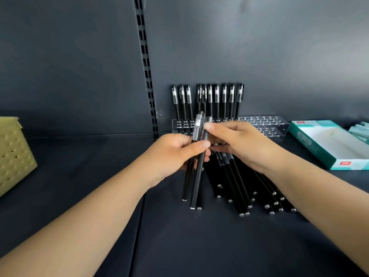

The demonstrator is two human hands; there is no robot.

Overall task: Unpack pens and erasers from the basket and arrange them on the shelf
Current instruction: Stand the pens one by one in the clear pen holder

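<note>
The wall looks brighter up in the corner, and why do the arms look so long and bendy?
Head view: light falls from the upper right, so the back wall glows paler there and darkens leftward. The wide-angle lens stretches the edges, so both forearms look oversized and splayed. The clear pen holder catches small glints.

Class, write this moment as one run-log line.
left hand: grips black pens | right hand: pinches a pen cap | clear pen rack: partly filled | loose pens: on shelf

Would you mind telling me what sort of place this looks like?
Probably a stationery shop's display shelf: a slotted shelving upright on the dark back panel, a clear pen holder with upright pens, and an opened retail box.
</note>
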